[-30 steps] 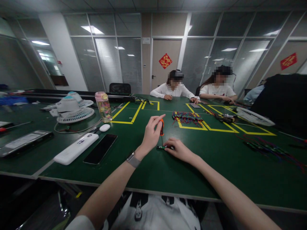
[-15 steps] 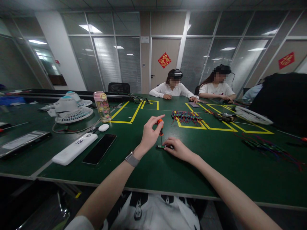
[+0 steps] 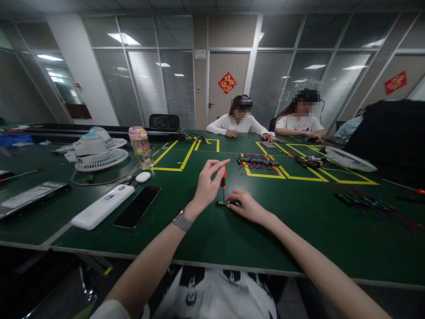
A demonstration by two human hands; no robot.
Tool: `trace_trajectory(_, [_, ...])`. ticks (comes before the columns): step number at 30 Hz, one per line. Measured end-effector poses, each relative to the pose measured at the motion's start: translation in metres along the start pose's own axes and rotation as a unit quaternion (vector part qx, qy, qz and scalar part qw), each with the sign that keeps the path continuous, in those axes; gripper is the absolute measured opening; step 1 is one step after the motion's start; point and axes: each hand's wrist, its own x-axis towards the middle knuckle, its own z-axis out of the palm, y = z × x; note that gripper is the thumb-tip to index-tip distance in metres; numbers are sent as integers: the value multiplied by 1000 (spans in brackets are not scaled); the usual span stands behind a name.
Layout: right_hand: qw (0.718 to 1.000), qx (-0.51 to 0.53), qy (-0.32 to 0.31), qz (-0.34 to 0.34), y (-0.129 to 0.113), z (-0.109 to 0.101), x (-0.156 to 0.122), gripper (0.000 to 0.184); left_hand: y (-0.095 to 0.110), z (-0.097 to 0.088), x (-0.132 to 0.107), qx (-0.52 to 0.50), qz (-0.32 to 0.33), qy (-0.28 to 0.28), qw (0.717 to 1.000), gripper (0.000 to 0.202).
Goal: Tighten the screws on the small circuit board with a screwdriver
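Note:
My left hand [image 3: 210,179] is closed around the handle of an orange and black screwdriver [image 3: 223,180], which stands upright. Its thin shaft runs down to a small green circuit board [image 3: 222,203] lying on the green table [image 3: 199,235]. My right hand [image 3: 244,204] holds the right end of that board, fingers bent over it and pressing it to the tabletop. Those fingers hide part of the board, and the exact spot under the screwdriver tip is too small to make out.
Left of my arms lie a black phone [image 3: 137,206], a white handheld device [image 3: 103,206] and a drink bottle [image 3: 141,148]. Wired circuit boards sit in a bundle [image 3: 259,164] ahead and another bundle [image 3: 368,204] at right. Two people sit across the table.
The fingers of my left hand have shifted slightly on the screwdriver handle. My right hand and the circuit board stay in place.

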Motion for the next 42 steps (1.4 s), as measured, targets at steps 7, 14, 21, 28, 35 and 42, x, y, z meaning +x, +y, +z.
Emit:
trace_trajectory(7, [1000,2,0,-1,0,-1,-1,14,0,1,1,3,2,-3,1000,23])
trace_trajectory(14, [1000,3,2,0,-1,-1,-1,14,-1,0,0,-27,-6,-30,999,32])
trace_trajectory(21, [1000,0,1,-1,0,0,-1,14,0,1,-1,7,-6,-14,1000,25])
trace_trajectory(28, [1000,3,0,3,-2,-1,-1,14,0,1,0,-17,7,-30,999,31])
trace_trajectory(35, [1000,7,-2,6,-4,-3,0,13,2,1,-1,20,-1,-3,1000,24])
trace_trajectory(42, [1000,-1,3,4,-2,-1,0,13,2,1,-1,3,6,-8,1000,25])
